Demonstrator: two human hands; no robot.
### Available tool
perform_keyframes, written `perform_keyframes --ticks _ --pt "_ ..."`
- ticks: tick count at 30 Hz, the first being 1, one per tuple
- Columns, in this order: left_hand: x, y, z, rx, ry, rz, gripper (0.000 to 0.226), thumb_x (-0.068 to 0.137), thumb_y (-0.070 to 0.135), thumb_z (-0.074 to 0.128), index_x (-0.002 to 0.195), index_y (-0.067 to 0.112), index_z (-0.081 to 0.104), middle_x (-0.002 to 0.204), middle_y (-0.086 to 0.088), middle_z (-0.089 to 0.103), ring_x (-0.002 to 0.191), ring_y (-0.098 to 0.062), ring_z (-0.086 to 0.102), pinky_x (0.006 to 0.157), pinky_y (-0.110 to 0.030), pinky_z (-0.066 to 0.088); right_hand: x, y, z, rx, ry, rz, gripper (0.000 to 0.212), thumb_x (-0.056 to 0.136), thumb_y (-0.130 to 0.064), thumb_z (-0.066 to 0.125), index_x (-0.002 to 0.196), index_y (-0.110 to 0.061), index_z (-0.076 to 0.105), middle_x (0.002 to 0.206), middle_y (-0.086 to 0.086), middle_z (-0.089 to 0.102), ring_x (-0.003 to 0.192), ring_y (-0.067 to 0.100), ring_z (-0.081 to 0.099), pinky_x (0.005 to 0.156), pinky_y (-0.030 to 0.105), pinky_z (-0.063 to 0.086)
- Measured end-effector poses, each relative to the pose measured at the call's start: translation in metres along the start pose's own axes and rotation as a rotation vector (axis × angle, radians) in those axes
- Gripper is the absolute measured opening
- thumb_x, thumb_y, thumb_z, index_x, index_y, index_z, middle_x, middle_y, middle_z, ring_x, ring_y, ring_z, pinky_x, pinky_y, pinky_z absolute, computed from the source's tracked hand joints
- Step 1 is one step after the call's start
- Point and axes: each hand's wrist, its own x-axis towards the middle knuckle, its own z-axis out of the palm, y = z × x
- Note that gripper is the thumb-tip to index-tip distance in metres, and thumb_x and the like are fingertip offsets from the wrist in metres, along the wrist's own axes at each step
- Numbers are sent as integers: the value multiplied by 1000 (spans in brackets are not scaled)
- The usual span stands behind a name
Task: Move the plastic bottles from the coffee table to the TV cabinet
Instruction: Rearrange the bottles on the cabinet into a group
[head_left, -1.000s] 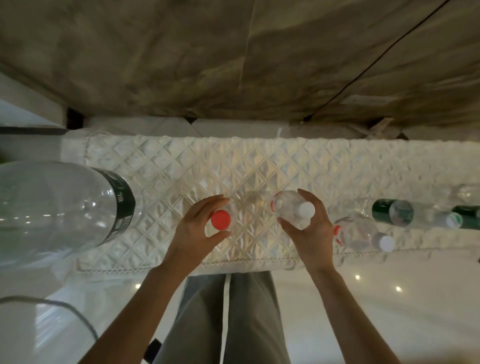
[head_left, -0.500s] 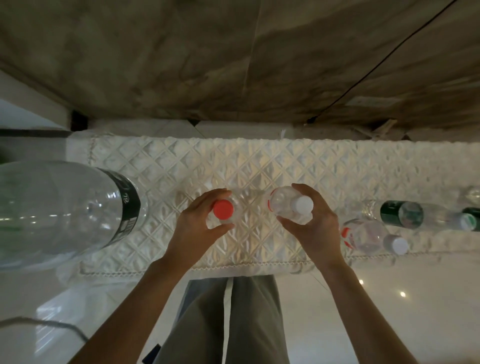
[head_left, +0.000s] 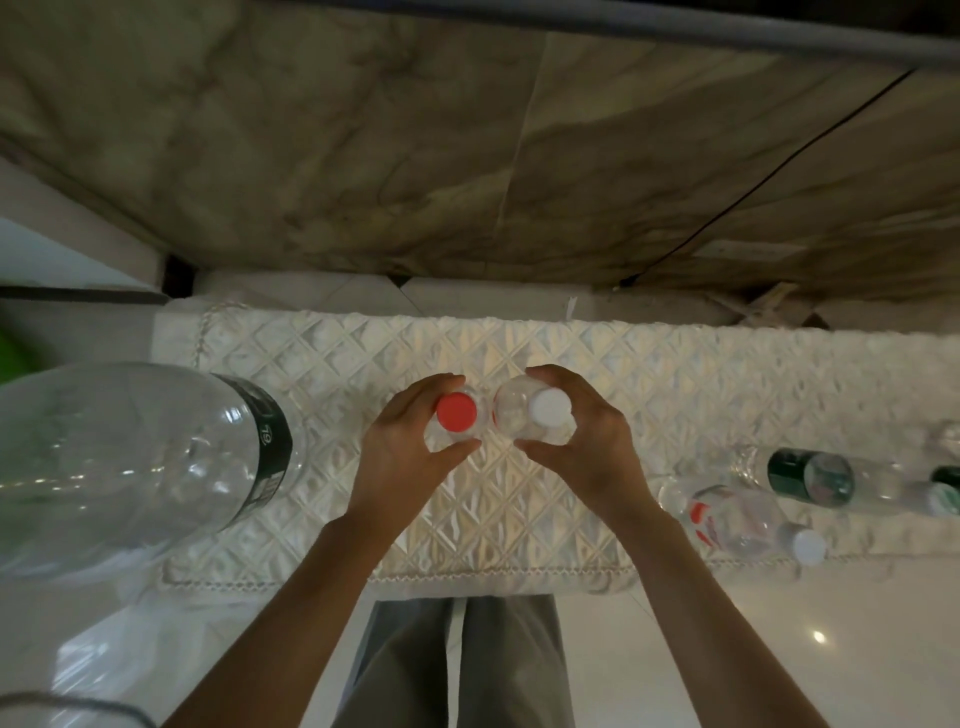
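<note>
Two small clear plastic bottles stand upright side by side, the red-capped one (head_left: 456, 426) gripped by the left hand (head_left: 402, 457) and the white-capped one (head_left: 540, 418) by the right hand (head_left: 587, 447), both just above the white quilted cloth (head_left: 519, 353), nearly touching.

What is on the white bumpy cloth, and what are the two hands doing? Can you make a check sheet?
Surface: quilted white cloth covers the top.
Job's things: red-capped bottle and white-capped bottle upright, side by side; three small bottles lying at right.
Clutter: big clear bottle at left.
Hands: left hand grips the red-capped one, right hand the white-capped one.
Cables: black cable across the wall.
Surroundings: glossy floor.
</note>
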Motion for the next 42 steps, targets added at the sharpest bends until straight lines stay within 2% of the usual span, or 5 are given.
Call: perform_keyframes --ticks 5,10,14,31,42 --pt "-4 -6 11 11 27 -28 61 66 26 83 119 10 58 115 -6 64 107 -15 59 94 -20 45 5 5 15 2 -43 -2 65 60 -9 86 119 -11 59 120 3 63 107 16 61 88 22 49" --pt "-6 -12 10 -28 -24 -6 74 65 20 84 128 18 46 123 -5 58 116 -5 47 102 -9 33 5 15 19 26 -64 31 77 62 -15 86 130 -11 51 134 4 52 121 1 41 100 2 27" --pt "-7 -13 10 -35 -10 -10 73 66 13 84 128 17 46 123 -7 58 116 -1 44 101 -5 30 2 18 19 68 -59 89 77 62 -12 86 130 -16 50 129 -1 54 114 1 46 93 -1 31" --pt "-8 -5 14 4 44 -46 65 63 14 85 121 8 57 116 -8 61 107 -19 60 92 -25 48 4 18 19 127 -70 83 71 62 -11 85 126 -18 53 122 -11 55 110 -6 47 91 3 36" --pt "-4 -6 12 -18 11 -66 66 64 15 85 122 11 55 117 -6 60 108 -15 58 94 -12 42 3 21 17 160 -94 98 72 63 -12 84 126 -25 52 122 -17 53 111 -4 49 92 12 42"
